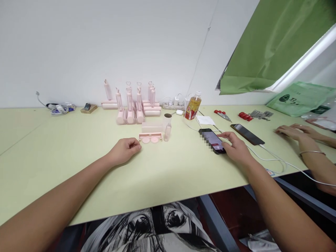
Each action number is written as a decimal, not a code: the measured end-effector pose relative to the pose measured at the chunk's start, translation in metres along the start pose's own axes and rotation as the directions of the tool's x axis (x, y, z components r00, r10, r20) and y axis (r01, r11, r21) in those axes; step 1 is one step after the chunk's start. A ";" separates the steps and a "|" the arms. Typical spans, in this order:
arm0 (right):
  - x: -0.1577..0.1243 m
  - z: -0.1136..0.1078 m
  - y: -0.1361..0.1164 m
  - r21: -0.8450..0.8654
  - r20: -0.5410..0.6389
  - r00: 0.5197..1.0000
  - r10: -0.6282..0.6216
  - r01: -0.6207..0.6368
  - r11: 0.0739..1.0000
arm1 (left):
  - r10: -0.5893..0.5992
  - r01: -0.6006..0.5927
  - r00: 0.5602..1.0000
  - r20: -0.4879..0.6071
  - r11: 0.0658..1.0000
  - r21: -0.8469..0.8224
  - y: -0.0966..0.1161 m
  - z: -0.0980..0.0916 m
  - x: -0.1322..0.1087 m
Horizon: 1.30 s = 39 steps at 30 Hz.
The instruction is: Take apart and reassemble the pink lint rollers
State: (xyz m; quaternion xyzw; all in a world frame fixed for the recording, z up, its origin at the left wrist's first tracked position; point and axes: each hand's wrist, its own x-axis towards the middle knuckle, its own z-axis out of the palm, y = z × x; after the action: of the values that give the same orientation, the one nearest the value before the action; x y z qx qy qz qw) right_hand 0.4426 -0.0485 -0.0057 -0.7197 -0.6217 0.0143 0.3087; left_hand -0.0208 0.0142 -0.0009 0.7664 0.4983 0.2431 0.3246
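My left hand (124, 149) rests on the desk (65, 154) as a loose fist, fingers curled in, and it holds nothing. Just to the right of its knuckles, a little farther from me, lies the pink tray (150, 138) with two round pads in it; its long axis goes left to right, across the reach of this hand, and the left hand is clearly the nearer one to it. A small clear bottle (167, 132) stands upright just beside the tray's right end. Behind them stand the pink rollers (130, 105) in a group, upright. Farther right, my right hand (236, 147) lies flat and half open, fingers on the phone (212, 140), not gripping it. The phone is dark, its screen lit, long axis pointing away and leftward from that hand. Another person's hands (298, 132) rest well apart, to the right
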 end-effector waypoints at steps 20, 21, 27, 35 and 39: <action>-0.007 -0.008 -0.046 0.033 -0.281 0.951 -0.133 0.148 0.988 | -0.002 0.002 1.000 0.006 1.000 -0.004 -0.002 0.001 0.001; -0.005 -0.006 -0.055 0.064 -0.323 0.935 -0.149 0.179 0.982 | 0.003 -0.003 1.000 0.006 1.000 -0.005 -0.002 0.001 0.001; 0.014 -0.008 -0.136 0.231 -0.514 0.827 -0.226 0.387 0.893 | 0.017 -0.017 1.000 0.007 1.000 0.000 -0.003 0.000 0.001; 0.086 0.037 -0.205 0.212 -0.138 0.898 -0.418 0.439 0.873 | 0.043 -0.042 0.999 0.006 0.999 -0.027 -0.001 0.000 -0.002; 0.096 0.081 -0.180 0.315 -0.039 0.911 -0.411 0.401 0.860 | 0.051 -0.051 0.999 0.012 0.998 -0.025 -0.002 0.001 -0.002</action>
State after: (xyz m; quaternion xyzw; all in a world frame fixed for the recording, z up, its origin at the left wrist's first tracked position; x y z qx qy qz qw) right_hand 0.2722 0.0794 0.0466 -0.5136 -0.7533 0.0589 0.4067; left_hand -0.0221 0.0122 -0.0030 0.7762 0.4734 0.2524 0.3312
